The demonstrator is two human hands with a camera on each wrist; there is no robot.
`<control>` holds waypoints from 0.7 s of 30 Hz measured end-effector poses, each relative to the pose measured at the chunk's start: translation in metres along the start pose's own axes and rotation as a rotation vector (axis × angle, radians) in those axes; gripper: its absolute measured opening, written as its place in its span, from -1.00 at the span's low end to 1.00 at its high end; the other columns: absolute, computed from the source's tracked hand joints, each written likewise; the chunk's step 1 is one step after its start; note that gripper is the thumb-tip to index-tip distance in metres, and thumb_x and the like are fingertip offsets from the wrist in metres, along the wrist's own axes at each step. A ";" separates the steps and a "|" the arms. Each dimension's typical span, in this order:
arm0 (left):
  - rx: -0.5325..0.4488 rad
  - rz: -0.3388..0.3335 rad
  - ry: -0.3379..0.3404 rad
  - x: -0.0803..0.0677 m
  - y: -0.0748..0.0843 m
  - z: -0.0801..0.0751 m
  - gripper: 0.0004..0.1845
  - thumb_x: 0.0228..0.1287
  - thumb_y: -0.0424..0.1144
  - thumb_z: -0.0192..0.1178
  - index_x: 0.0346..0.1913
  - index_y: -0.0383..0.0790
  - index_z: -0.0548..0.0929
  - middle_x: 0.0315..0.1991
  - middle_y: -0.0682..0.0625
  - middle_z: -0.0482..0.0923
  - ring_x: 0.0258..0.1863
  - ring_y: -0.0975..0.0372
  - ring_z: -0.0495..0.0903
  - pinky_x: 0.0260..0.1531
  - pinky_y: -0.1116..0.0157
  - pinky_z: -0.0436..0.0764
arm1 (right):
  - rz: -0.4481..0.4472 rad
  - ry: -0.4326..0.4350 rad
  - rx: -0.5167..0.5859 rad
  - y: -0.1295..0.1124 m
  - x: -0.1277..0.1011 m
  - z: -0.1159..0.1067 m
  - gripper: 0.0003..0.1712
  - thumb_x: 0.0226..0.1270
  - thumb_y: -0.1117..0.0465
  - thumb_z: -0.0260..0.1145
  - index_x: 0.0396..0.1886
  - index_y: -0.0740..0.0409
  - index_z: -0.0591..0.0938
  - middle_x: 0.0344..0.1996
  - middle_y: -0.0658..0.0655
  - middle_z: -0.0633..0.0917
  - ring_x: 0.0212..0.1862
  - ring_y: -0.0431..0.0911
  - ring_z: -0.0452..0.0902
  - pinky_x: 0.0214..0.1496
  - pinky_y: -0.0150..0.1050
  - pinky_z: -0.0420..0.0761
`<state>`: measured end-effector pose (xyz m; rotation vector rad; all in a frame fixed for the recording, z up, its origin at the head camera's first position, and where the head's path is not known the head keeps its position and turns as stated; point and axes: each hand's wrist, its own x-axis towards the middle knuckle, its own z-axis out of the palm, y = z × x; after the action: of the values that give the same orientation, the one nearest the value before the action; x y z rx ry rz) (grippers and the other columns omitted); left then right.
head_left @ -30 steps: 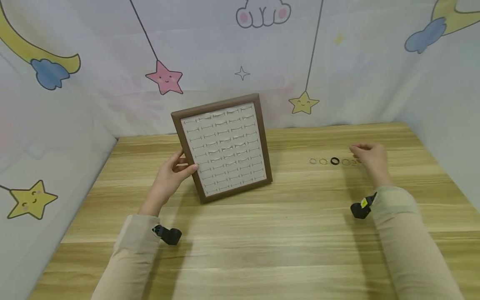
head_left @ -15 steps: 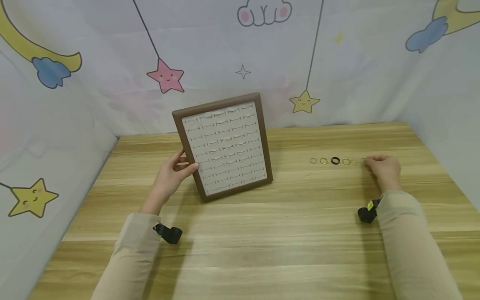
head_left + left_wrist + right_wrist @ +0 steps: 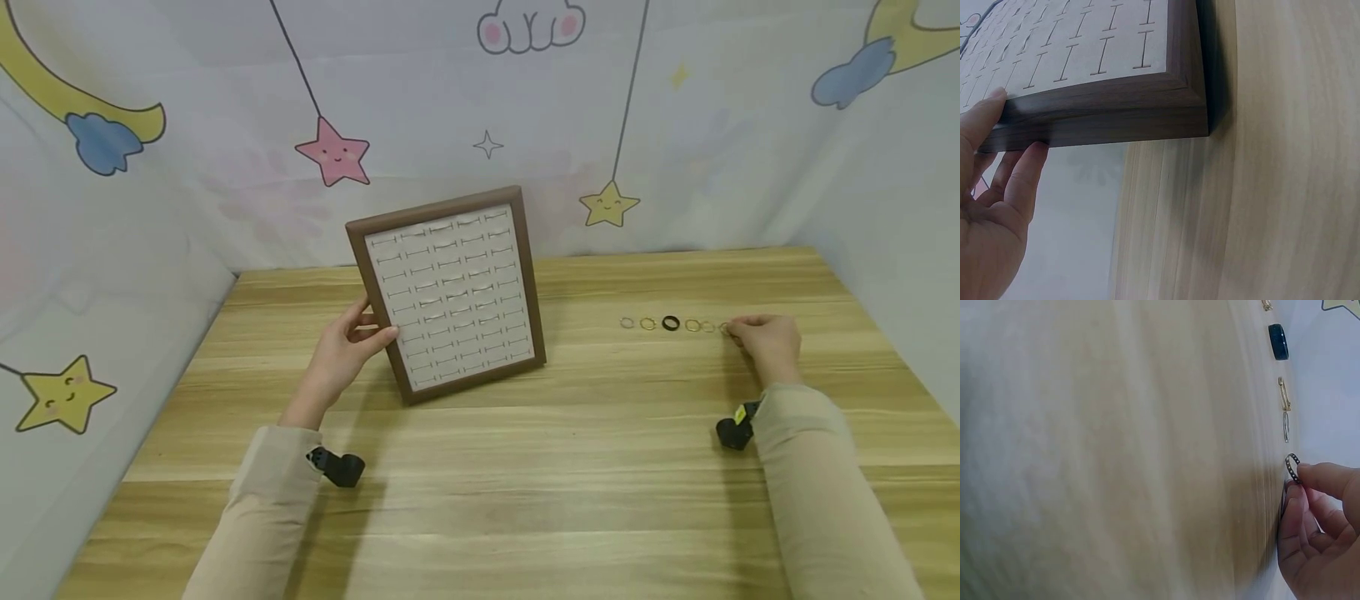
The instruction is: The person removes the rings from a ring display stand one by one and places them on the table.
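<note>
Gripping the left edge of the ring display tray (image 3: 450, 293), the left hand (image 3: 341, 354) kept the frame propped at a tilt, its lower edge resting on the wooden table (image 3: 480, 467) and its slotted white face turned toward the person, so the slots could be seen and reached. The left wrist view showed why it stayed put: the thumb (image 3: 982, 119) lay on the front of the brown frame while the other fingers were curled behind it, clamping the edge between them. No ring sat in any slot that I could make out.

Further right, well apart from the tray, a row of rings (image 3: 671, 323) lay in a line on the table, a black ring (image 3: 671, 322) among thin gold ones, spaced so that each could be taken singly. At the row's right end the right hand (image 3: 765, 343) had its fingertips drawn together, thumb and forefinger pinching a small studded ring (image 3: 1292, 467). That ring stood on edge, probably just lifted off the wood, though the blurred wrist view left this uncertain; the remaining fingers were curled loosely beneath.
</note>
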<state>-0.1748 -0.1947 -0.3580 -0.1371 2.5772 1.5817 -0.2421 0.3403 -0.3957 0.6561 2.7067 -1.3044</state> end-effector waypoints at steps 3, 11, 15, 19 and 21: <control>0.003 -0.002 -0.001 0.000 0.000 0.000 -0.08 0.30 0.04 0.19 0.54 -0.03 -0.11 0.37 -0.22 0.25 0.37 -0.04 0.31 0.30 -0.03 0.39 | -0.002 0.002 0.009 -0.001 -0.001 0.000 -0.54 0.36 0.14 0.18 0.04 0.47 0.58 -0.86 -0.45 0.43 -0.66 -0.50 0.40 -0.53 -0.59 0.45; 0.005 0.002 0.004 0.001 -0.002 -0.001 -0.07 0.28 0.06 0.20 0.54 -0.02 -0.11 0.37 -0.22 0.25 0.37 -0.04 0.31 0.30 -0.04 0.39 | -0.002 -0.008 0.042 0.000 0.000 -0.001 -0.55 0.35 0.17 0.20 0.03 0.48 0.58 -0.85 -0.42 0.46 -0.67 -0.49 0.42 -0.54 -0.58 0.50; -0.002 0.003 0.007 0.001 -0.002 0.000 -0.08 0.28 0.04 0.21 0.54 -0.03 -0.10 0.36 -0.22 0.26 0.36 -0.04 0.32 0.29 -0.03 0.40 | -0.003 -0.016 0.079 0.001 0.001 -0.001 -0.64 0.34 0.18 0.19 -0.04 0.38 0.61 -0.82 -0.41 0.47 -0.66 -0.49 0.44 -0.52 -0.58 0.53; -0.005 0.001 0.006 0.002 -0.003 0.000 -0.08 0.29 0.04 0.21 0.54 -0.02 -0.10 0.36 -0.21 0.27 0.36 -0.03 0.33 0.29 -0.03 0.40 | -0.019 -0.016 0.108 0.003 0.001 -0.003 -0.64 0.36 0.18 0.15 -0.01 0.36 0.57 -0.79 -0.41 0.48 -0.63 -0.50 0.46 -0.49 -0.59 0.55; -0.004 0.002 0.005 0.002 -0.003 0.000 -0.08 0.29 0.04 0.21 0.54 -0.01 -0.10 0.36 -0.21 0.27 0.36 -0.03 0.33 0.29 -0.03 0.40 | -0.013 -0.006 0.129 0.003 0.000 -0.003 -0.67 0.38 0.17 0.13 -0.02 0.32 0.56 -0.79 -0.42 0.47 -0.63 -0.49 0.46 -0.49 -0.58 0.55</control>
<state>-0.1760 -0.1960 -0.3606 -0.1390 2.5791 1.5889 -0.2409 0.3446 -0.3957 0.6458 2.6440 -1.4916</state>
